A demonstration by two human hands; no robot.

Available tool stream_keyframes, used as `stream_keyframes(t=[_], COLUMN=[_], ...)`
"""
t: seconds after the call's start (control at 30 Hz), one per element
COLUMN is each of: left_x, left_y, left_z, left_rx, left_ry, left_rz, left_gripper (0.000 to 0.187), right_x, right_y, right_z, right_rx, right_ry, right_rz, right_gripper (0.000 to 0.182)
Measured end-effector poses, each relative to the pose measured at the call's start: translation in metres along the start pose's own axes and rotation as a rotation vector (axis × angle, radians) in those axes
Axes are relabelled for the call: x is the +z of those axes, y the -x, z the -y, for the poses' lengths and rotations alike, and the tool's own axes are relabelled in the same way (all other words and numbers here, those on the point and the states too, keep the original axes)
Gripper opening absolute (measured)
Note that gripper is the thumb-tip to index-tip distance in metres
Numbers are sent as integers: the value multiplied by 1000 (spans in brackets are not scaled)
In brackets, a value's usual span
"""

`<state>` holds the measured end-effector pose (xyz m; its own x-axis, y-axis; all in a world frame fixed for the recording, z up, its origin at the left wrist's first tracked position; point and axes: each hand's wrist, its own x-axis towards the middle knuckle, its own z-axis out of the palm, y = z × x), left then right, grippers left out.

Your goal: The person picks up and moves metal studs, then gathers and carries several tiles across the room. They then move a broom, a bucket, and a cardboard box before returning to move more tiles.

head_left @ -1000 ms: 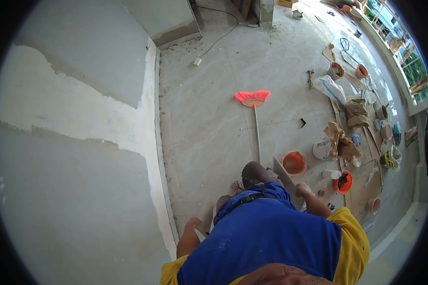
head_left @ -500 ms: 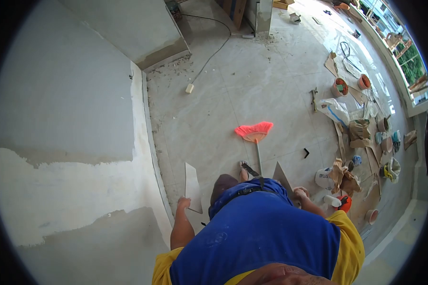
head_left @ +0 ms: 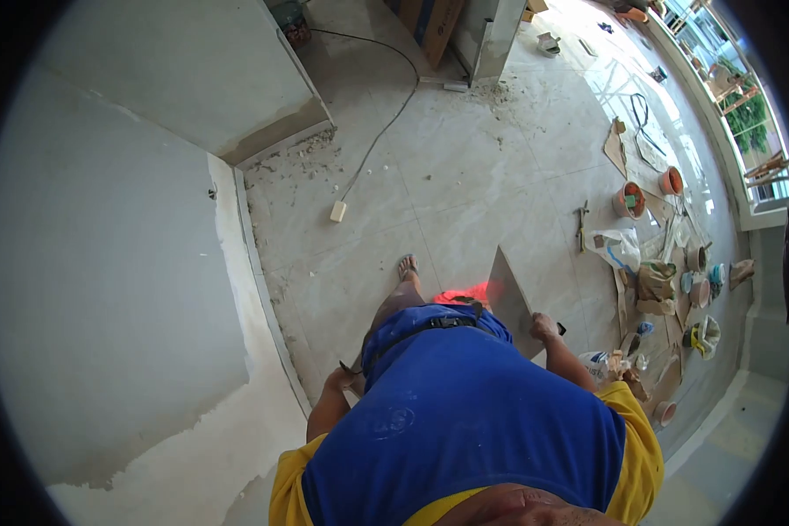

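My right hand [head_left: 544, 327] is closed round the handle of a flat, grey plastering trowel [head_left: 510, 298], its broad blade slanting up in front of my thigh. On the other side, my left hand [head_left: 340, 379] grips a second plastering trowel [head_left: 357, 361]. Most of that blade is hidden behind my hip and blue shorts. A pink broom [head_left: 460, 294] lies on the floor just ahead of my waist, partly covered by my body. My sandalled foot [head_left: 408, 265] is forward on the tiles.
A partly skim-coated wall [head_left: 184, 324] runs along my left. A white socket block [head_left: 337, 211] on a cable [head_left: 386, 127] lies ahead. To the right are a hammer [head_left: 581, 226], buckets [head_left: 629, 201], bags [head_left: 615, 248] and cardboard scraps, with window openings [head_left: 745, 114] beyond.
I have stepped forward, so the broom and floor items now sit nearer my body. My left hand's trowel has swung back, mostly out of sight; the right one has risen slightly.
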<state>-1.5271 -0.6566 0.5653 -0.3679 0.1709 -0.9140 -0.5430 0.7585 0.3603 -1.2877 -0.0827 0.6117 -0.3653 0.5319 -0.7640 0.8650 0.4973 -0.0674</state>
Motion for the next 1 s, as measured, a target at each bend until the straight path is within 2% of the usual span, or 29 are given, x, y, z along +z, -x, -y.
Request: stream_keyframes(t=[0.1, 0.2, 0.3, 0.47, 0.53, 0.6, 0.67, 0.73, 0.8, 0.9, 0.93, 1.0], left_x=[-49, -98, -144, -184, -186, -191, -196, -200, -207, -220, -226, -242], left_y=[-48, -100, -146, -204, -208, -228, -246, -255, -269, -301, -317, -357], left_z=[-93, -179, -272, -422, -488, -523, -575, -610, -653, -697, -710, -735], left_rx=[-156, -42, 167, 49, -100, -64, -35, -33, -19, 31, 28, -2], left_ry=[-572, -1016, -1399, -1222, -674, -620, -560, -524, -426, -678, -663, -782], left_rz=[145, 186, 234, 85, -165, -242, -312, -301, -276, -146, -147, 150], left_gripper=[30, 33, 37, 44, 52, 53, 54, 50, 45, 37, 37, 36], right_x=[-48, -110, -147, -216, -253, -279, -336, -379, -426, -504, -524, -559], right_y=[-50, -68, -110, -206, -252, -308, -350, -379, -418, -453, -471, -517], right_z=[40, 100, 142, 199, 219, 231, 270, 295, 328, 398, 416, 451], right_rx=[-64, 60, 64, 75, 27, -128, -170, -26, -58, -124, -154, -192], right_ry=[52, -83, -100, -92, -27, 35, 113, 129, 141, 235, 243, 263], right_rz=[-45, 75, 114, 182, 207, 164, 152, 250, 201, 159, 131, 96], right_gripper=[30, 34, 32, 26, 27, 27, 29, 30, 31, 33, 33, 34])
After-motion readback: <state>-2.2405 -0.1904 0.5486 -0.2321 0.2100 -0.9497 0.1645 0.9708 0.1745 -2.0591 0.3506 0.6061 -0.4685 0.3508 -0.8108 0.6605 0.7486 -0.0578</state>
